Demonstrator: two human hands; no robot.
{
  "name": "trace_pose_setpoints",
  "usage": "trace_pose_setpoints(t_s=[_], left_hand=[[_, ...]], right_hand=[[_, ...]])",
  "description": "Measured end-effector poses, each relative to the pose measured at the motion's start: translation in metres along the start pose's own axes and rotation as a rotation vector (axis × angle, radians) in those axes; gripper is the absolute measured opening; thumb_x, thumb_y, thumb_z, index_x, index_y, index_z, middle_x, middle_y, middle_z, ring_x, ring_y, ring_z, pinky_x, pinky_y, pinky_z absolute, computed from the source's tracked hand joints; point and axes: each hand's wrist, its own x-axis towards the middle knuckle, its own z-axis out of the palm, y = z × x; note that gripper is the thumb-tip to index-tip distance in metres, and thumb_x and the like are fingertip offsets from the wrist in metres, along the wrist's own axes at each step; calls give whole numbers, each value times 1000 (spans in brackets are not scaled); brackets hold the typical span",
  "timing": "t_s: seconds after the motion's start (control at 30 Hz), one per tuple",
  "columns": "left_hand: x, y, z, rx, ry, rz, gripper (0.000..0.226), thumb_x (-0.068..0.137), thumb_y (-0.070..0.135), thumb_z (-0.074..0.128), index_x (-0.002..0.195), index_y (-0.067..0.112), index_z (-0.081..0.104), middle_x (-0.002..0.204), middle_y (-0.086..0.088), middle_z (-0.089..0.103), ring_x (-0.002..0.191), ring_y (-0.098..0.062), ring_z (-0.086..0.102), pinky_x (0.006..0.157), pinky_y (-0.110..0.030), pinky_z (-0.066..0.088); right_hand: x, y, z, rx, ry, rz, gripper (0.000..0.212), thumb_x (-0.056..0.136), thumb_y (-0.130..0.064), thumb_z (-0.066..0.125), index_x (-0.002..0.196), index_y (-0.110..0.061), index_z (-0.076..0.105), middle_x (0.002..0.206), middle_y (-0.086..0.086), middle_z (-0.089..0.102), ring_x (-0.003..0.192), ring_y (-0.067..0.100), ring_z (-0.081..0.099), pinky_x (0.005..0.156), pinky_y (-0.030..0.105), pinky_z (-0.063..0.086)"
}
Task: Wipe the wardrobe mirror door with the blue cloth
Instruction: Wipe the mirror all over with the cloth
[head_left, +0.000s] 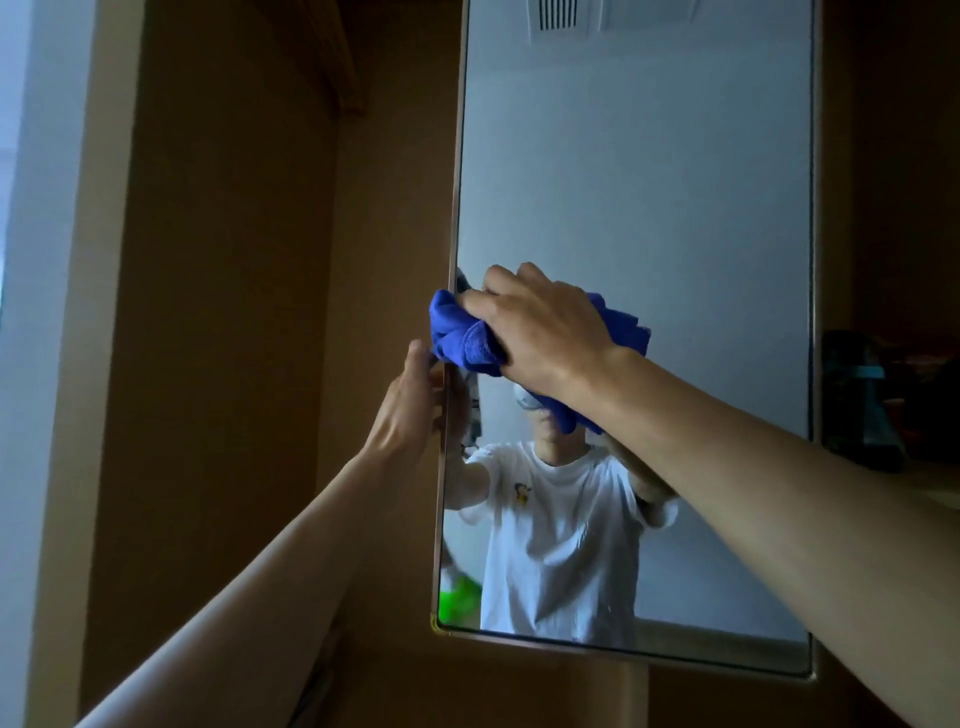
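Hands apart: left hand (410, 410) grips the left edge of the mirror door (649, 182), right hand (535, 327) clutches the blue cloth (462, 338) mid-wipe; next, I judge, a sweep rightward.

**Where things are sitting around the mirror door**

My right hand (540, 332) is lying over the cloth (462, 338), which is sitting between my palm and the mirror door (649, 208), close to the door's left edge. My left hand (410, 405) is gripping that same edge, just below and left of the cloth. The wardrobe interior (234, 312) is lying to the door's left.
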Motion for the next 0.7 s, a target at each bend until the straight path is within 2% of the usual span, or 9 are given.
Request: trace_pose_setpoints(t_s=[0.1,0.17,0.3,0.37,0.5,0.6,0.7], left_hand=[[-1,0,-2,-15,3,-13,57,102,59,26,96,24,71,101,-19,73,97,-33,72,94,-47,55],[1,-1,-3,-37,10,-7,53,101,59,30,94,27,70,94,-14,70,95,-31,69,95,-48,54],[1,-10,-6,-17,-5,-22,51,101,61,33,100,26,71,101,-14,76,103,-35,72,97,-53,56],[0,-19,-10,-32,-18,-39,51,101,61,35,101,26,72,100,-9,77,101,-32,73,95,-51,58],[1,-30,-11,-102,-11,-70,48,104,59,34,101,30,72,91,6,80,88,-12,76,86,-39,59],[-1,-31,-9,-86,-20,-56,48,104,59,33,108,33,73,101,2,78,95,-15,75,87,-39,58],[-4,-34,-9,-52,-37,-19,51,104,60,29,96,41,76,90,8,76,98,-22,72,89,-38,58]], right_hand=[[-1,0,0,-28,-15,-35,31,88,-14,60,118,-20,55,113,2,52,100,26,50,64,37,35],[-5,-1,0,-22,-19,-62,32,86,-14,61,118,-19,55,111,3,52,98,27,49,66,39,39],[-19,-11,4,-9,-28,-84,34,83,-13,62,116,-19,56,109,3,52,96,27,48,71,42,44],[-28,-17,10,-9,-29,-93,34,83,-15,63,116,-19,55,110,2,52,96,26,47,70,39,41],[-50,-33,23,-12,-22,-128,34,84,-19,65,117,-19,57,108,3,54,95,26,49,69,36,31],[-67,-45,32,26,-67,-154,39,80,-29,67,118,-20,59,108,4,54,93,27,51,70,36,29],[-78,-52,39,36,-113,-157,41,81,-29,69,120,-21,58,110,4,56,92,25,52,73,37,40]])
